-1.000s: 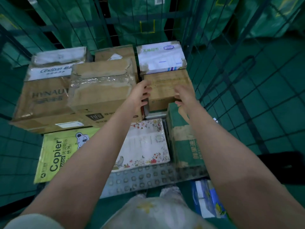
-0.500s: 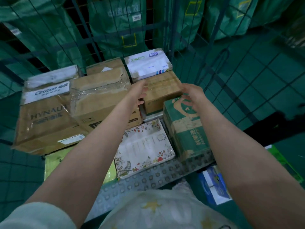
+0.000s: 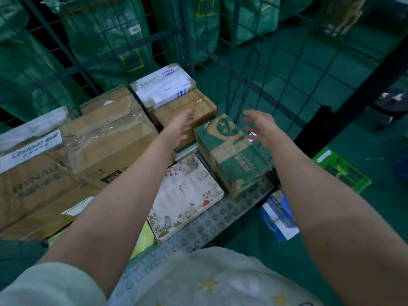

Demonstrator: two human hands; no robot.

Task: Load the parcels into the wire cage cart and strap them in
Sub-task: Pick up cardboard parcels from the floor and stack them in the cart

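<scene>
Head view: nearest on the cart's studded floor [image 3: 212,224] lies a flowered box [image 3: 185,195], with a green-and-brown box [image 3: 231,155] just beside it on the right and big cardboard boxes [image 3: 110,138] stacked to the left. Left hand [image 3: 181,127], fingers loose and holding nothing, hangs by the small brown box [image 3: 198,104]; contact is unclear. Right hand [image 3: 259,127] is spread wide and empty over the green box's far corner. A white box [image 3: 163,87] sits behind, against the wire cage wall [image 3: 287,62].
</scene>
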